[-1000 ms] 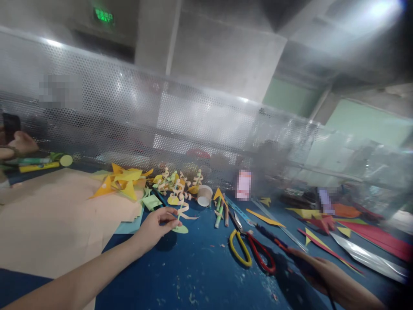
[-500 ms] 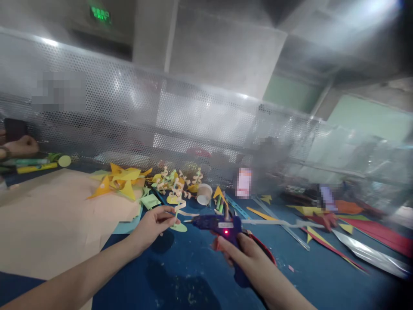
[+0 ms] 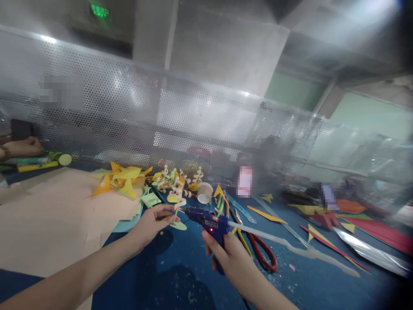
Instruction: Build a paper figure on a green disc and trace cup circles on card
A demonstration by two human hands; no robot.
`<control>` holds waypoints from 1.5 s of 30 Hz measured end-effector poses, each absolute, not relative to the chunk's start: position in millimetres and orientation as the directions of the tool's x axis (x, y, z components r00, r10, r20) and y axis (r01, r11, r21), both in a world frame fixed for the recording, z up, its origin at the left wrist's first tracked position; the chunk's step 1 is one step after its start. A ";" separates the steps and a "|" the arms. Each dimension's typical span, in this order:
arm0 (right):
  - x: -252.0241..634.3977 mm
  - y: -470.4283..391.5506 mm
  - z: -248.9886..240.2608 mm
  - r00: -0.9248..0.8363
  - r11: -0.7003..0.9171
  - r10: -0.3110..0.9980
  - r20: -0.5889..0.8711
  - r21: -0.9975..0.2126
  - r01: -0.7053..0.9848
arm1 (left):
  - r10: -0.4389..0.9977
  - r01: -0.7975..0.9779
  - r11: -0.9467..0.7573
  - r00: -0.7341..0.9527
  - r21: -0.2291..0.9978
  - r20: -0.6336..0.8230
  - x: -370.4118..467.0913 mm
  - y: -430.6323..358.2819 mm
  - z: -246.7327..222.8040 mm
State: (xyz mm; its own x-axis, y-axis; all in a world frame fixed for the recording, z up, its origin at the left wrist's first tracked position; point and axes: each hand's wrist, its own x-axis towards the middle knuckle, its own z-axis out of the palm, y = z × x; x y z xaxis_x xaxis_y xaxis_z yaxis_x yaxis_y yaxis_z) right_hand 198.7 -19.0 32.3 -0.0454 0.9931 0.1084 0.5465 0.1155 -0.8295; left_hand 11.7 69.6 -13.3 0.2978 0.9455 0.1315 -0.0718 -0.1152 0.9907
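Near the middle of the blue table, my left hand (image 3: pixel 155 220) pinches a small paper piece with a pale green oval base (image 3: pixel 179 226) and a thin upright stem. A cream curled paper strip (image 3: pixel 181 202) shows at the top of that stem. My right hand (image 3: pixel 227 254) is wrapped round the handle of a blue glue gun (image 3: pixel 211 221), whose red light is on. The gun's nozzle points left and meets the paper piece near my left fingertips; exact contact cannot be made out. A long whitish glue stick (image 3: pixel 274 239) trails from the gun's back.
Red-handled scissors (image 3: pixel 263 254) lie right of the gun. Yellow paper stars (image 3: pixel 124 177), paper curls (image 3: pixel 164 178) and a tape roll (image 3: pixel 204 193) stand behind. Beige paper (image 3: pixel 48 215) covers the left. Another person's hand (image 3: pixel 26 147) is at far left. A perforated screen (image 3: pixel 200 112) rises behind.
My right hand has moved the glue gun left and tilted its nozzle up to the paper piece. The scissors behind it show more fully. My left hand has stayed in place.
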 end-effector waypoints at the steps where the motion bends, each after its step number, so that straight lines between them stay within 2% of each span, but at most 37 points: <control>1: 199.0 -18.8 32.4 -0.046 0.111 0.994 0.103 -0.833 0.543 | 0.944 -0.079 -0.114 0.303 0.990 0.133 11.7 69.4 -12.9; 11: 196.7 -18.1 30.4 -0.017 0.078 0.997 0.082 -0.843 0.532 | 0.941 -0.084 -0.110 0.312 0.990 0.131 12.6 67.4 -7.9; 22: 195.9 -18.3 30.4 -0.060 0.095 0.995 0.076 -0.869 0.486 | 0.936 -0.100 -0.085 0.334 0.991 0.114 12.8 64.4 -6.6; 45: 197.9 -16.2 28.5 -0.036 0.096 0.995 0.090 -0.862 0.498 | 0.937 -0.038 -0.107 0.330 0.994 0.114 13.6 64.5 -5.0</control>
State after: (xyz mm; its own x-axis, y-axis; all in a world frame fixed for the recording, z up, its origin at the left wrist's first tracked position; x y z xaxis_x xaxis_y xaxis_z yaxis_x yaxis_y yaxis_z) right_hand 197.9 -16.2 28.5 -0.0356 0.9953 0.0900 0.4980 0.0957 -0.8619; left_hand 13.6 64.5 -5.0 0.3300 0.9371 0.1135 -0.0379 -0.1070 0.9935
